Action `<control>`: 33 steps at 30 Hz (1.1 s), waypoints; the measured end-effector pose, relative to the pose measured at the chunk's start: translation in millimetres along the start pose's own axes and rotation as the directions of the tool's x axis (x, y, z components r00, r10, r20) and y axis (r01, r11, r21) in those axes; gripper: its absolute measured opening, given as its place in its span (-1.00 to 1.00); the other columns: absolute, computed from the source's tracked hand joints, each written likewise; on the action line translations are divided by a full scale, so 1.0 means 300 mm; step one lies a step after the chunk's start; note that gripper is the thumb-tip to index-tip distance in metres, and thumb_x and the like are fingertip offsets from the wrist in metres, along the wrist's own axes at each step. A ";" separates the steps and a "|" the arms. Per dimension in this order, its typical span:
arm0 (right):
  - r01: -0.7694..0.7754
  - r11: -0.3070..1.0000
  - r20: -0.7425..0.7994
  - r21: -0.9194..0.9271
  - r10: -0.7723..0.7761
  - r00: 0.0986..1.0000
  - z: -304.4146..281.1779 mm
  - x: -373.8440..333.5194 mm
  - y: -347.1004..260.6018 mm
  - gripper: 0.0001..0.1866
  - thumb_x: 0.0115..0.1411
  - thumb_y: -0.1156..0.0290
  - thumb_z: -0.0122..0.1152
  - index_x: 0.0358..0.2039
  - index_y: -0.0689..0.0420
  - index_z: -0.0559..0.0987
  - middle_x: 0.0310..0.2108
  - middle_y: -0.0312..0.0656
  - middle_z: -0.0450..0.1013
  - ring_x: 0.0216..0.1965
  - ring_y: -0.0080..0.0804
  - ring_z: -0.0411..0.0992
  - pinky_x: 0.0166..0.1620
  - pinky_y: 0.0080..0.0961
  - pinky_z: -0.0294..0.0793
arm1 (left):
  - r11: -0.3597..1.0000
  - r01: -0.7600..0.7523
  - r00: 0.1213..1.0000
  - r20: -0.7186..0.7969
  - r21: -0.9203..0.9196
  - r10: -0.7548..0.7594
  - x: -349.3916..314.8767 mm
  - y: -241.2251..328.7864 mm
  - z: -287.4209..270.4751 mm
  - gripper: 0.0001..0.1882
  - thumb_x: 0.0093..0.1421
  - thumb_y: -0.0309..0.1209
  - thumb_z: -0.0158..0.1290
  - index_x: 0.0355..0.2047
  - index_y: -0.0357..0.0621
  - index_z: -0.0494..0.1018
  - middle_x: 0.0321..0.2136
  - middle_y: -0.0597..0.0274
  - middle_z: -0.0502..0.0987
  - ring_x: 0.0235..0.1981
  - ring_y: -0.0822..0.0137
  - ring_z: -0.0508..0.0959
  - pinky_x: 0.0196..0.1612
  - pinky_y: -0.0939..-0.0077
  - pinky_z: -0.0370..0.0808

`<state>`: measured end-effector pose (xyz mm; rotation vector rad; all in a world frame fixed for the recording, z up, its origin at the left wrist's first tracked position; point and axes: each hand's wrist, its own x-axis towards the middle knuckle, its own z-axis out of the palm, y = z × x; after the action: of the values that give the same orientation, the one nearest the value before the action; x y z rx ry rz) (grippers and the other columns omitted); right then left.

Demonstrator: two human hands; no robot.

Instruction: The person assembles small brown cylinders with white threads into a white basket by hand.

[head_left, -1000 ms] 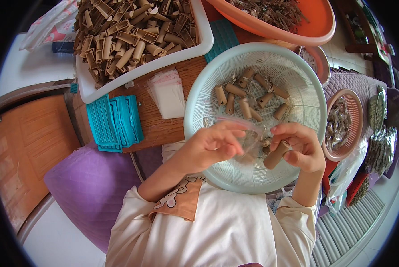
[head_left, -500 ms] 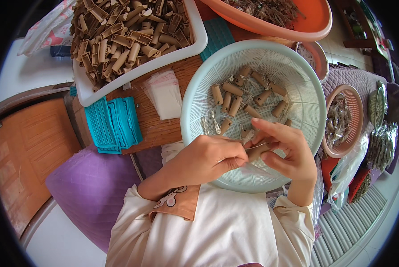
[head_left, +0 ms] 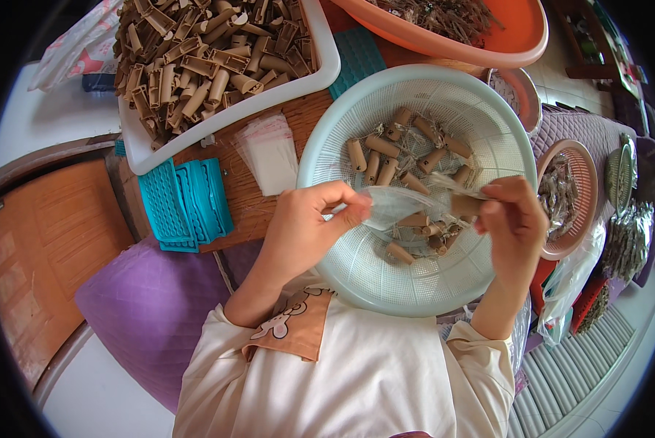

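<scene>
My left hand [head_left: 309, 223] pinches a small clear plastic bag [head_left: 395, 206] between thumb and fingertips, and the bag stretches to the right. In my right hand [head_left: 517, 220] is a tan plastic tube [head_left: 465, 205], gripped at its right end with a pale strip lying over it. Both hands are above a pale green mesh basket [head_left: 353, 292]. Inside it lie several more tan tubes [head_left: 383, 146] with thin clear strings or film among them. The bag hides some of these tubes, and I cannot tell whether it touches the held one.
A white bin [head_left: 330, 62] heaped with tan plastic parts stands at the upper left. Near it are clear bags [head_left: 269, 157] and turquoise trays [head_left: 185, 204]. An orange basin [head_left: 452, 47] is at the back. Pink baskets [head_left: 589, 186] and wrapped bundles stand to the right.
My hands were close together over the basket's near side. They have moved apart and farther away, the left drawing the bag out and the right carrying the tube rightward.
</scene>
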<state>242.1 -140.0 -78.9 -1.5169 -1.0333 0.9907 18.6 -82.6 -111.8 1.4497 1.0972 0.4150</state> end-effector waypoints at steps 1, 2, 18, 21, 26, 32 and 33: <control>0.002 0.998 -0.039 0.057 0.001 0.999 -0.013 -0.002 -0.009 -0.87 0.00 0.58 0.16 -0.46 0.33 0.40 -0.49 -0.26 0.29 -0.61 -0.70 0.27 -0.59 -0.82 0.25 | 0.993 -0.024 0.998 -0.055 -0.111 0.018 0.002 -0.017 0.002 -0.85 0.00 -0.43 0.12 -0.48 -0.28 0.45 -0.54 0.21 0.54 -0.47 0.53 0.53 -0.43 0.70 0.42; 0.000 0.998 -0.037 0.059 0.002 0.999 -0.015 -0.004 -0.018 -0.87 0.00 0.58 0.16 -0.46 0.33 0.40 -0.49 -0.26 0.29 -0.61 -0.70 0.27 -0.59 -0.82 0.25 | 0.988 -0.023 0.998 -0.065 -0.150 0.013 0.005 -0.027 0.004 -0.83 -0.01 -0.40 0.13 -0.49 -0.27 0.46 -0.55 0.22 0.54 -0.50 0.52 0.52 -0.42 0.68 0.43; 0.097 0.947 0.152 -0.306 -0.052 0.987 0.030 0.051 -0.184 -0.91 -0.19 0.66 0.14 -0.62 0.28 0.42 -0.63 -0.30 0.29 -0.65 -0.64 0.30 -0.61 -0.75 0.20 | 1.000 0.006 0.997 0.073 -0.004 -0.006 0.008 0.023 0.011 -0.72 -0.04 -0.24 0.15 -0.52 -0.24 0.47 -0.60 0.23 0.52 -0.53 0.45 0.52 -0.41 0.60 0.44; 0.135 0.919 0.265 -0.370 -0.035 0.964 0.027 0.089 -0.176 -0.92 -0.18 0.65 0.14 -0.62 0.27 0.42 -0.64 -0.26 0.29 -0.67 -0.57 0.33 -0.61 -0.69 0.23 | 0.999 -0.014 0.989 0.148 -0.035 0.019 0.005 0.033 0.006 -0.73 -0.04 -0.24 0.15 -0.52 -0.23 0.47 -0.60 0.22 0.52 -0.54 0.46 0.51 -0.41 0.60 0.44; 0.212 0.868 0.401 -0.449 -0.016 0.916 0.022 0.129 -0.175 -0.92 -0.16 0.58 0.17 -0.61 0.24 0.44 -0.65 -0.20 0.31 -0.68 -0.40 0.34 -0.60 -0.58 0.27 | 0.994 0.030 0.973 0.232 -0.102 -0.005 -0.002 0.022 0.018 -0.74 0.01 -0.30 0.11 -0.36 -0.23 0.45 -0.58 0.20 0.52 -0.52 0.46 0.53 -0.40 0.62 0.44; 0.243 0.834 0.446 -0.496 0.004 0.895 0.019 0.157 -0.173 -0.90 -0.14 0.51 0.16 -0.60 0.24 0.44 -0.65 -0.18 0.32 -0.64 -0.36 0.34 -0.58 -0.52 0.28 | 0.989 0.064 0.968 0.251 -0.134 -0.029 0.000 0.014 0.024 -0.69 -0.01 -0.39 0.12 -0.24 -0.22 0.41 -0.56 0.17 0.54 -0.51 0.46 0.53 -0.41 0.63 0.43; 0.221 0.839 0.438 -0.498 0.024 0.899 0.018 0.159 -0.167 -0.90 -0.14 0.50 0.16 -0.60 0.24 0.44 -0.65 -0.18 0.33 -0.64 -0.34 0.34 -0.57 -0.52 0.28 | 0.989 0.062 0.967 0.255 -0.134 -0.026 0.002 0.019 0.024 -0.69 -0.01 -0.39 0.12 -0.24 -0.22 0.41 -0.56 0.17 0.54 -0.51 0.46 0.53 -0.41 0.63 0.43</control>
<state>245.0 -86.8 -34.6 -1.6978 -1.8154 1.0342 26.5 -85.5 -108.5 1.3099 0.8758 0.2616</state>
